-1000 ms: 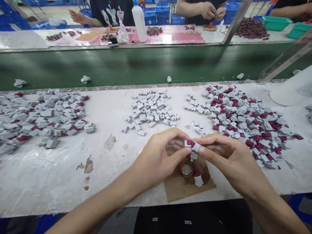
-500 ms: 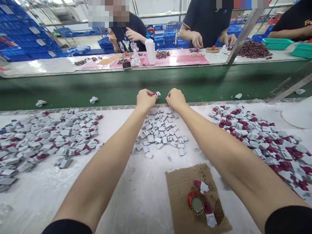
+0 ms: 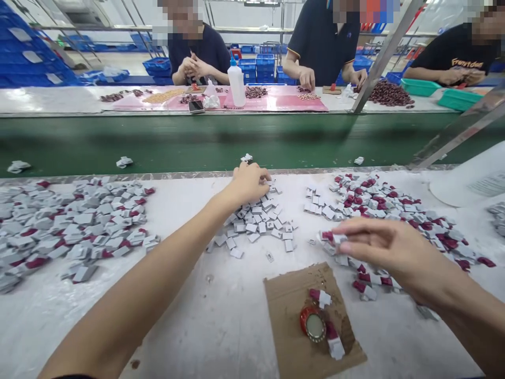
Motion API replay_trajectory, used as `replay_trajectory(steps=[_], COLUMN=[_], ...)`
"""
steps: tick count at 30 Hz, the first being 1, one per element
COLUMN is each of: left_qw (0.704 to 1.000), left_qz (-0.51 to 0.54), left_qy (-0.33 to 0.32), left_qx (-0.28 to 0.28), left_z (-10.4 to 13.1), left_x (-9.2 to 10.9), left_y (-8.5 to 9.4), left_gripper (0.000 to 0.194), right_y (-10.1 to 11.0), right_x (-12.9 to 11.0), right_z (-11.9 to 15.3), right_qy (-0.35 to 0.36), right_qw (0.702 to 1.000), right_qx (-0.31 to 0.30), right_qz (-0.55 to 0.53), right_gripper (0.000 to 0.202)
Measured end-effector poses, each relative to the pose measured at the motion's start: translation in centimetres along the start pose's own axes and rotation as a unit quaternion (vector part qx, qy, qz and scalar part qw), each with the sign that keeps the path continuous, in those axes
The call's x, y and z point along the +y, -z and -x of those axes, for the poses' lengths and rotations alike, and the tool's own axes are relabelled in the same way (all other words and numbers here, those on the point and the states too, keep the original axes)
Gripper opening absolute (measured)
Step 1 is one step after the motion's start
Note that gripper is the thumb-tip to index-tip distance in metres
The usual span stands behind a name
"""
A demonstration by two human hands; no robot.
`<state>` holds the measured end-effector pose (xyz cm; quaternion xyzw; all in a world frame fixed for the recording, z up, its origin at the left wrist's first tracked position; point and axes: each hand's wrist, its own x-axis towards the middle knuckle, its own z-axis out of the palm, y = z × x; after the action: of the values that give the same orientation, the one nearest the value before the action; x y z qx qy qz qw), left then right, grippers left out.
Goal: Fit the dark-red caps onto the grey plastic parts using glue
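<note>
My left hand (image 3: pixel 249 183) is over the far side of the middle pile of small light-grey plastic blocks (image 3: pixel 258 216). Its fingers are bent and apart, with nothing visible in them; the fingertips are partly hidden. Just beyond them is a crumpled-looking whitish piece (image 3: pixel 246 157) at the green belt's edge. My right hand (image 3: pixel 379 239) is low over the right-hand heap, thumb and fingers pinching a maroon-and-grey plastic piece (image 3: pixel 328 236). That heap of grey and maroon pieces (image 3: pixel 379 197) spreads beneath and behind it.
Another grey-and-maroon heap (image 3: pixel 87 221) lies left. A cardboard piece (image 3: pixel 284 316) in front carries a red-rimmed bottle cap (image 3: pixel 314 325) and two maroon-and-grey pieces. The green belt (image 3: pixel 189 139) crosses behind. Several people work beyond it, near a white bottle (image 3: pixel 236 84). A white container (image 3: pixel 469 176) lies right.
My hands have moved apart. The left came back from the belt edge onto the middle pile; the right swung right and nearer, over the right heap. The view has shifted slightly.
</note>
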<state>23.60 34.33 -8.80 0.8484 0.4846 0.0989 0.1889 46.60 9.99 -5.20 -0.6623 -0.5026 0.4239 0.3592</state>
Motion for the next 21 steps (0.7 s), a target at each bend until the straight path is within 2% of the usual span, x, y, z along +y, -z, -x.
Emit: replay_trajectory(steps=[4,6,9,15,21], left_qw=[0.999,0.999,0.999,0.997,0.995], left_qz=[-0.012,-0.022,-0.042,-0.060,-0.049], left_qy=[-0.012,-0.016,-0.025,-0.017,-0.021], left_qx=[-0.030,-0.025,-0.016,-0.050,-0.082], left_z=[-0.4,-0.6,-0.5,-0.2,0.3], left_x=[0.2,0.3,0.2,0.2,0.9], left_y=[0.4,0.5,0.3,0.1,0.7], left_gripper=[0.014,0.015,0.021,0.017,0.007], right_y=[-1.1,-2.1,-3.6,-6.2,-7.3], right_x=[2.3,2.8,3.1,3.2,3.2], right_z=[5.4,7.2,9.3,11.2,11.6], right_qy=[0.026,0.042,0.071,0.100,0.123], right_qw=[0.997,0.995,0.993,0.992,0.989], right_qx=[0.057,0.090,0.096,0.080,0.072], right_qz=[-0.039,-0.030,-0.007,-0.009,-0.023], right_gripper=[0.027,0.022,0.015,0.011,0.013])
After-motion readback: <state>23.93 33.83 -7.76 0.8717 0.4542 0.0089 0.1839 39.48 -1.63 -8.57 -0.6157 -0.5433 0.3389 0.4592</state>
